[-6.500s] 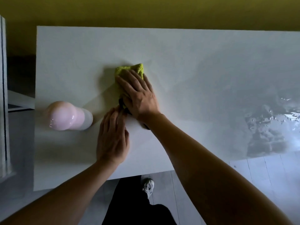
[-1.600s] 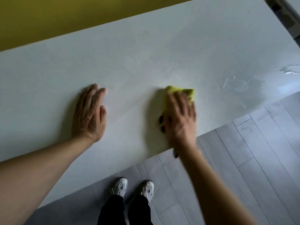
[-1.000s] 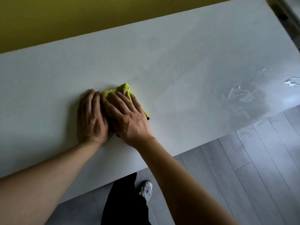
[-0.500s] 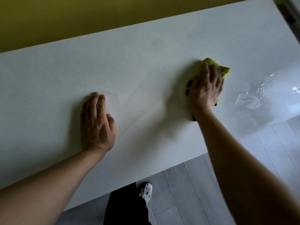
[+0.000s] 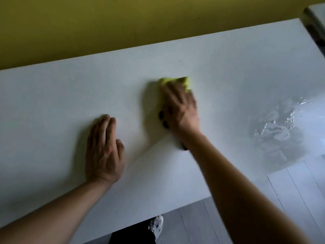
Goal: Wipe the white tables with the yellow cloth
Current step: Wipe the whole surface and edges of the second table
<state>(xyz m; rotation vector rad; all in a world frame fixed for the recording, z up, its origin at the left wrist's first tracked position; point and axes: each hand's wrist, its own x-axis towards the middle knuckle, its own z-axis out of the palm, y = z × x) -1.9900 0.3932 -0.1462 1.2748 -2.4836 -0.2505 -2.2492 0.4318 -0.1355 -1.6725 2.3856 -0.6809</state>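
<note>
The right hand (image 5: 181,106), fingers flat, pressed the yellow cloth (image 5: 177,81) mid-bench, having swept back left from half a second earlier. The left hand (image 5: 103,150) stayed flat on the white bench (image 5: 52,103); the wet patch (image 5: 276,127) remained unwiped.

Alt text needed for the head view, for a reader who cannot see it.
A person's right hand presses a yellow cloth flat on a white table, blurred by motion, while the left hand rests flat beside it. A wet patch glistens to the right; a yellow wall stands behind.
</note>
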